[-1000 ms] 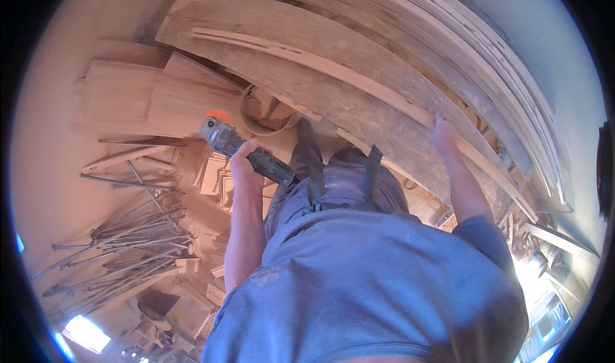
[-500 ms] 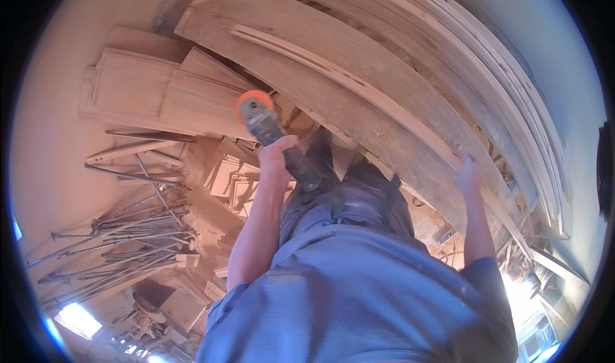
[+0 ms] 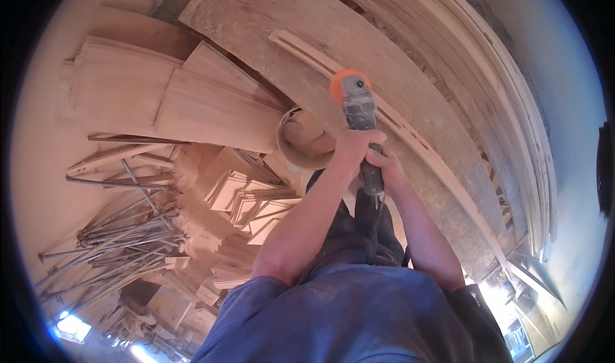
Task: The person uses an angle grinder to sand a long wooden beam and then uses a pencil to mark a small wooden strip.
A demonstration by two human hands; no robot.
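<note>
The angle grinder (image 3: 360,113), dark with a grey head and orange disc (image 3: 337,86), was over the wooden strip (image 3: 416,140); the left hand (image 3: 353,148) clasped its body, the right hand (image 3: 389,168) its rear.

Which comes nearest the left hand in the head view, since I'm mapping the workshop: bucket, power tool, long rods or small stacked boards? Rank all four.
From the left hand:
1. Power tool: in its grip.
2. Bucket: just to its left.
3. Small stacked boards: farther left, lower in the picture.
4. Long rods: far left.
</note>
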